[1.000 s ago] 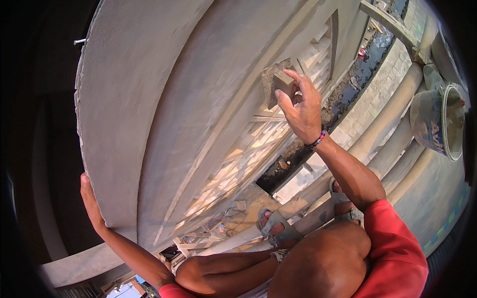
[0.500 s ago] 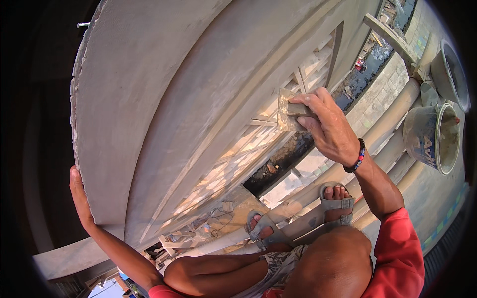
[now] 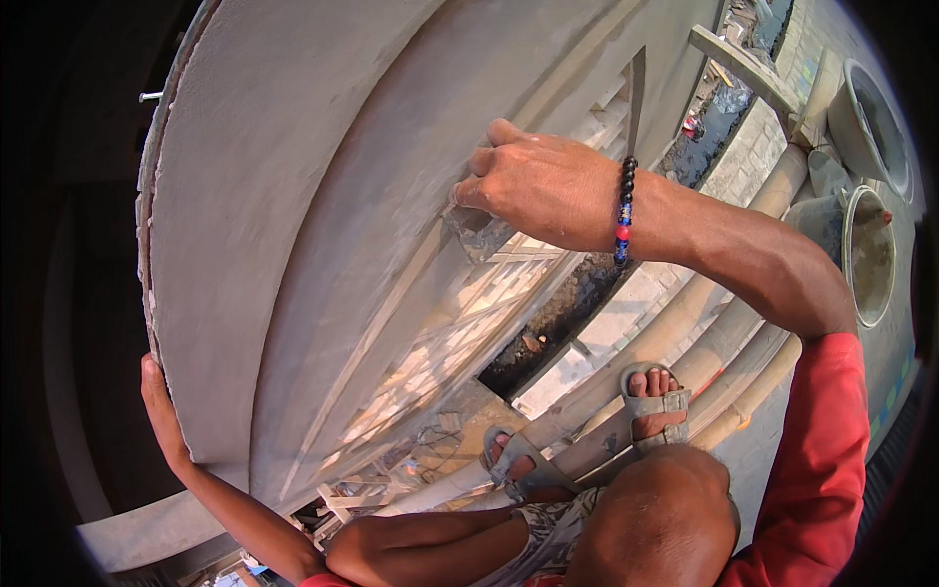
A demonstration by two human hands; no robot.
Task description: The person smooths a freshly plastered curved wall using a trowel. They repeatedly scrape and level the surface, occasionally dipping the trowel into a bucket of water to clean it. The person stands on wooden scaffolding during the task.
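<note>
My left hand (image 3: pixel 164 413) lies along the rough left edge of a grey plastered panel (image 3: pixel 230 254), its visible fingers straight and pointing up. Beside that panel a curved groove separates it from a smooth grey wall face (image 3: pixel 391 166). My right hand (image 3: pixel 543 191), wearing a beaded bracelet (image 3: pixel 623 220), is closed on a small plastering float (image 3: pixel 476 238). The hand hides most of the float, which is at the wall face near a raised ledge; whether all of it touches cannot be seen.
I squat on bamboo poles (image 3: pixel 699 354) with sandalled feet (image 3: pixel 655 406). A bucket (image 3: pixel 869 256) and a grey basin (image 3: pixel 871 127) stand at the right, near a wooden plank (image 3: pixel 743 68). Far below run a dark ditch (image 3: pixel 548 323) and a paved strip.
My right hand has swung left and turned knuckles-up, bringing the float from clear view over to the wall face. The left hand stays at the panel's edge.
</note>
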